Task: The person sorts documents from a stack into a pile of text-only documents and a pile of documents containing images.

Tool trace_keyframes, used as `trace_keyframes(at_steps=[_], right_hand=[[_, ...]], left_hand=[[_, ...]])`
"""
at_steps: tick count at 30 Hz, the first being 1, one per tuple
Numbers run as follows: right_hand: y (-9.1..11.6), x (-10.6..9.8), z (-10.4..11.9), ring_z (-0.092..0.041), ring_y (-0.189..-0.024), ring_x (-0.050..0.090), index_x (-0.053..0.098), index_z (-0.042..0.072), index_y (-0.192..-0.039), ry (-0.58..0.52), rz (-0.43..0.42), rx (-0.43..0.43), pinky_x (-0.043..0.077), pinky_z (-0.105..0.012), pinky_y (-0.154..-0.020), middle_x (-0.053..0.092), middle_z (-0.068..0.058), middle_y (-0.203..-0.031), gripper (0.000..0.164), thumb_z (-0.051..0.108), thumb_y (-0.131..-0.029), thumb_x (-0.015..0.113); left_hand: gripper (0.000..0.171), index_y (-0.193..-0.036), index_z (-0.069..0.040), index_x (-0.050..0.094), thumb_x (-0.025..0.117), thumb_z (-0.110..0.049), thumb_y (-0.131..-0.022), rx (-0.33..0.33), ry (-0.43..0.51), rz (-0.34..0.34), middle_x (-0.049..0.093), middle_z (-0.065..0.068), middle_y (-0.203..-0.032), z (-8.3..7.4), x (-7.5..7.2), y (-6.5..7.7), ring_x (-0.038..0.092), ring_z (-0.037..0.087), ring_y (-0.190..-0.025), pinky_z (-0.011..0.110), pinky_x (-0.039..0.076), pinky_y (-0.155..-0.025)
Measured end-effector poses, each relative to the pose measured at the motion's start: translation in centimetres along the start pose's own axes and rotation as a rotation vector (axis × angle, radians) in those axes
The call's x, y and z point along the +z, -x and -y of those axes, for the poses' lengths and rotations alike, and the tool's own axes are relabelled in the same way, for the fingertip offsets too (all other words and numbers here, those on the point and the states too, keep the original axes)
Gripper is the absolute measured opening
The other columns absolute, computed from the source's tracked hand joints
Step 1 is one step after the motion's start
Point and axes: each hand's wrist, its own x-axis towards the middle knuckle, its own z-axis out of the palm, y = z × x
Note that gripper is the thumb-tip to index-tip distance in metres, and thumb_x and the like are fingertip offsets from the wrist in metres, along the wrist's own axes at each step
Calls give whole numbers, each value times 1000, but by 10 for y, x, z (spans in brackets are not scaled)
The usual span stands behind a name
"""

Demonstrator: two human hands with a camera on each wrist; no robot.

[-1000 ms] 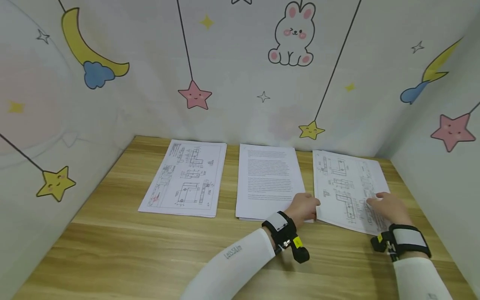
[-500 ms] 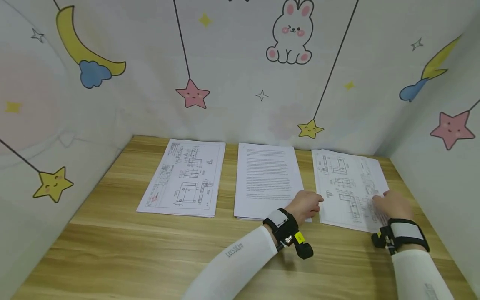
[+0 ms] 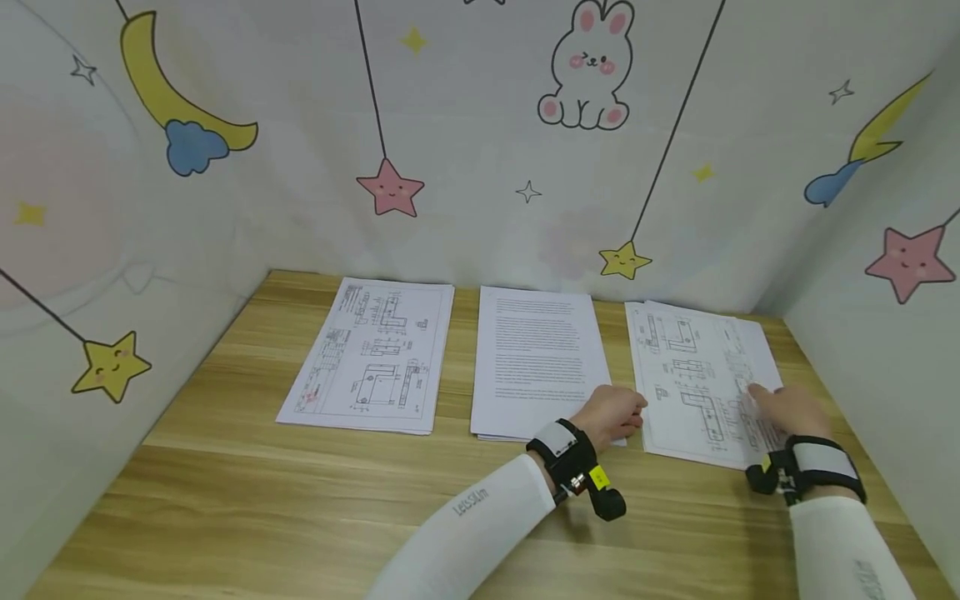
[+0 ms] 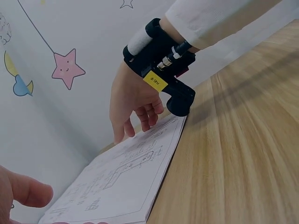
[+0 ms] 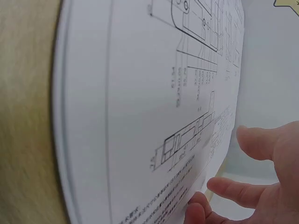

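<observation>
A stack of printed technical drawings (image 3: 675,425) lies at the right of the table, its sheets slightly fanned at the far end. My left hand (image 3: 611,414) is at the stack's near left edge, over the corner of the middle stack. In the left wrist view its thumb (image 4: 30,190) is raised apart from the fingertips, which are low at the paper. On the stack's right side rests my right hand (image 3: 795,412); the right wrist view shows its thumb (image 5: 257,142) spread from the fingers, with fingertips at the sheet's edge.
A stack of text pages (image 3: 536,358) lies in the middle, and another stack of drawings (image 3: 375,358) at the left. The wooden table (image 3: 262,508) meets a pale cartoon-printed wall (image 3: 480,242) behind the papers, with more wall at both sides.
The near end of the right stack's upper sheets has shifted slightly right. My left hand has followed it a little, and my right hand has moved slightly right. The other two stacks stay put.
</observation>
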Motion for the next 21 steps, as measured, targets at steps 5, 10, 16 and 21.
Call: trace_keyframes(at_steps=[5,10,16,21], right_hand=[[2,-3,-4,-42,-98,48,39,-21,-136,-70,19,31,47,-50,-83,49,-39,-119,76,46,-102,33],[0,-4,-8,-38,-92,50,40,-18,-137,-108,5,32,45,-43,-74,52,-34,-109,73,46,-102,32],[0,-4,-16,-38,-97,49,35,-16,-141,-208,2,54,46,-41,-74,47,-36,-119,71,42,-101,36],[0,-5,-15,-38,-101,46,30,-14,-146,-289,18,91,44,-43,-79,43,-33,-124,74,44,-101,37]], left_hand=[[10,-92,-2,68,64,-11,-91,0,-8,-7,66,12,-98,0,0,-1,62,19,-82,35,57,-87],[11,-93,-1,68,64,-11,-91,-1,-6,-15,66,12,-98,0,-1,-1,61,18,-81,35,56,-87],[14,-96,1,68,63,-11,-91,-3,-15,-10,67,11,-96,1,-1,-1,61,17,-79,34,57,-86],[14,-96,2,68,63,-10,-91,2,-3,-14,66,12,-97,1,0,-1,62,18,-80,34,56,-86]])
